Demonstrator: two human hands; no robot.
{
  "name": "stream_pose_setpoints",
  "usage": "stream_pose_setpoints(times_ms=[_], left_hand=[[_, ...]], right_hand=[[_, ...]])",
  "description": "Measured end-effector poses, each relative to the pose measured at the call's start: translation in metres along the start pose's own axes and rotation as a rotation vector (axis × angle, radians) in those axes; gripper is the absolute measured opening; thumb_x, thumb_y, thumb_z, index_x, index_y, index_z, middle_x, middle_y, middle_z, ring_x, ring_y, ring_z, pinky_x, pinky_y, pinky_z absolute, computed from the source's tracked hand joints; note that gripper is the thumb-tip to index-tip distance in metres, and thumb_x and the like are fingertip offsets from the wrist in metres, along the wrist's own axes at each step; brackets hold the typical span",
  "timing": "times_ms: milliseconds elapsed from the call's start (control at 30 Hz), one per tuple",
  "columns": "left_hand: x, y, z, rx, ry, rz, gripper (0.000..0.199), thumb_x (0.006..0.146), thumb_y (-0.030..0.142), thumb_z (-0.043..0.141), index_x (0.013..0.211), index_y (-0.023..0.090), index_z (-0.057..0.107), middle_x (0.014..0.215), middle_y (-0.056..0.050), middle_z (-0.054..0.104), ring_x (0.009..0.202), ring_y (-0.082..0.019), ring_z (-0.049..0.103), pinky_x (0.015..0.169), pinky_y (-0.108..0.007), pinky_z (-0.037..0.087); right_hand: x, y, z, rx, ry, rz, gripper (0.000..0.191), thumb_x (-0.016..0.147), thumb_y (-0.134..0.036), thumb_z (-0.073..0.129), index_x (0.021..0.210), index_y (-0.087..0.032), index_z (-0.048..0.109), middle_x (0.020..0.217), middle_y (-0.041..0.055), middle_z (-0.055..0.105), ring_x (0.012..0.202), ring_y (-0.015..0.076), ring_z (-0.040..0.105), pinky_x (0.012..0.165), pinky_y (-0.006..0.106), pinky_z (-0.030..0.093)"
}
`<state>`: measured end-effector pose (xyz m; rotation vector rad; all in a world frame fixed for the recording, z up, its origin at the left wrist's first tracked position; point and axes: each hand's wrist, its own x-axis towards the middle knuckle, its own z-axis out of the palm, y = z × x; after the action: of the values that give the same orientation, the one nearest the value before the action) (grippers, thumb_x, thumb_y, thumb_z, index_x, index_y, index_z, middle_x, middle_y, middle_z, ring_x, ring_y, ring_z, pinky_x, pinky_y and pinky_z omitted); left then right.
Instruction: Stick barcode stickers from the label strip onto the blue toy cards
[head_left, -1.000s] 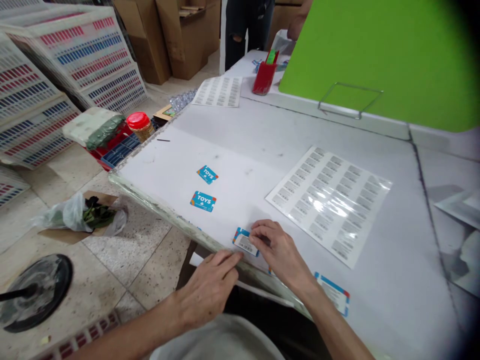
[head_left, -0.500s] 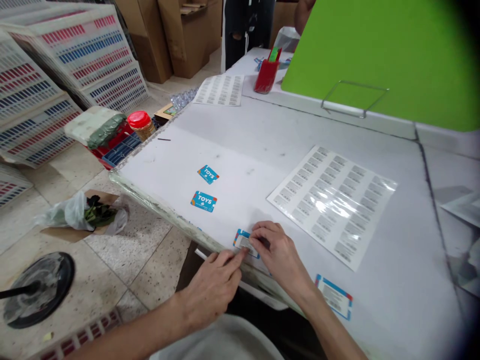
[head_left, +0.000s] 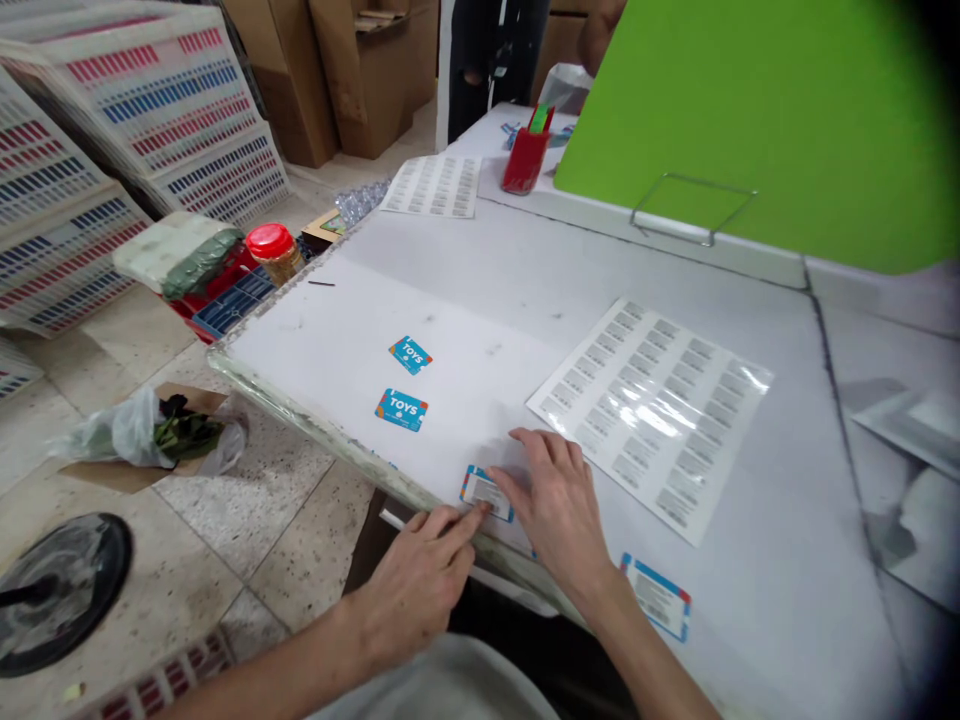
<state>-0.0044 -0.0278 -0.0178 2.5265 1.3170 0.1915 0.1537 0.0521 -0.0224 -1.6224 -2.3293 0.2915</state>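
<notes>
The person's left hand [head_left: 414, 582] lies at the near edge of a white-covered board [head_left: 315, 345], its fingers [head_left: 450, 527] close together with their tips at the lower edge of a blue-bordered card [head_left: 486, 493]. The thumb is hidden, so I cannot tell whether that hand is gripping the card or only touching it. The right hand [head_left: 559, 500] is open, its fingers [head_left: 544, 448] spread wide on the board, with its thumb [head_left: 501, 482] at the card's right side. The card lies flat between both hands, its barcode label facing up. This looks like close work on that single card, and with it lying flat, any lift would call for a fingertip under its edge. Past the right fingertips lies a glossy sheet of barcode labels [head_left: 649, 420]. Beyond the left fingertips are two blue TOYS cards [head_left: 410, 354] [head_left: 401, 409]. Below the right wrist lies another blue-bordered barcode card [head_left: 656, 597].
</notes>
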Motion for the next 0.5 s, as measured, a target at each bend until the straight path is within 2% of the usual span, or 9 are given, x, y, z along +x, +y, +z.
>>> stream_pose_setpoints(times_ms=[100, 233, 400, 500], left_hand=[[0.000, 0.000, 0.000, -0.001, -0.001, -0.007, 0.022, 0.072, 0.001, 0.047, 0.090, 0.008, 0.058, 0.134, -0.010, 0.040, 0.103, -0.025, 0.042, 0.089, -0.036, 0.040], [-0.002, 0.000, 0.000, -0.008, -0.009, -0.009, 0.025, 0.070, -0.002, 0.046, 0.090, 0.007, 0.058, 0.136, -0.009, 0.037, 0.104, -0.024, 0.041, 0.089, -0.036, 0.040], [-0.003, 0.000, 0.004, -0.008, 0.017, -0.007, 0.024, 0.070, -0.002, 0.046, 0.089, 0.007, 0.058, 0.135, -0.011, 0.038, 0.105, -0.026, 0.040, 0.090, -0.037, 0.040], [-0.003, 0.000, 0.005, -0.026, 0.033, -0.016, 0.021, 0.070, -0.002, 0.046, 0.084, 0.009, 0.058, 0.135, -0.009, 0.039, 0.104, -0.025, 0.041, 0.090, -0.038, 0.040]], right_hand=[[-0.017, 0.012, -0.005, -0.062, 0.011, 0.006, 0.050, 0.081, -0.049, 0.051, 0.120, -0.018, 0.044, 0.107, 0.0128, 0.051, 0.096, 0.0307, 0.044, 0.076, 0.043, 0.039], [-0.029, 0.018, -0.010, -0.107, 0.034, 0.028, 0.050, 0.083, -0.046, 0.048, 0.123, -0.018, 0.041, 0.109, 0.0139, 0.050, 0.096, 0.0310, 0.044, 0.076, 0.044, 0.039], [-0.019, 0.010, -0.009, -0.071, 0.022, 0.021, 0.048, 0.081, -0.042, 0.054, 0.119, -0.013, 0.046, 0.108, 0.0149, 0.049, 0.096, 0.0304, 0.043, 0.077, 0.043, 0.040], [-0.011, 0.007, -0.007, -0.042, 0.005, 0.028, 0.032, 0.084, -0.030, 0.051, 0.111, -0.014, 0.053, 0.105, 0.0136, 0.051, 0.094, 0.0281, 0.044, 0.078, 0.041, 0.039]])
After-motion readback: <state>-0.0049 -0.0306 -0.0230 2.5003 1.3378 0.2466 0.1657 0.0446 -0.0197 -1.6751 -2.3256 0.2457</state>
